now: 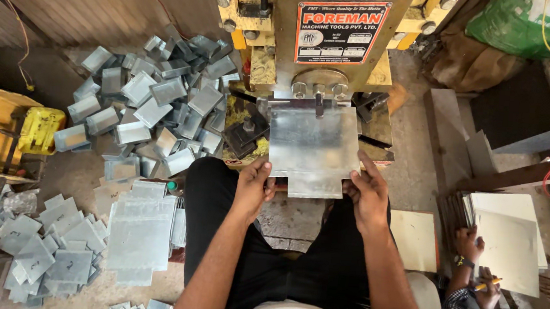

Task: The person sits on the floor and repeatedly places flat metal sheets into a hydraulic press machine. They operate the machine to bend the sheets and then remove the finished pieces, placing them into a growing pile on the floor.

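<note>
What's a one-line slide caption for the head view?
Both hands, left hand and right hand, hold a flat metal sheet at a yellow press machine, bent metal pieces heaped alongside.

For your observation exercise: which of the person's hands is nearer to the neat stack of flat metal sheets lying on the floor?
Left. The left hand grips the near left edge of the metal sheet on the press, on the side of the stack of flat sheets. The right hand holds the opposite edge, farther away.

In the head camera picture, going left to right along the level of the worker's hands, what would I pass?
Yellow box → flat stack of metal sheets → left hand → notched metal sheet → right hand → pale board → another person's hand → stack of white sheets.
</note>
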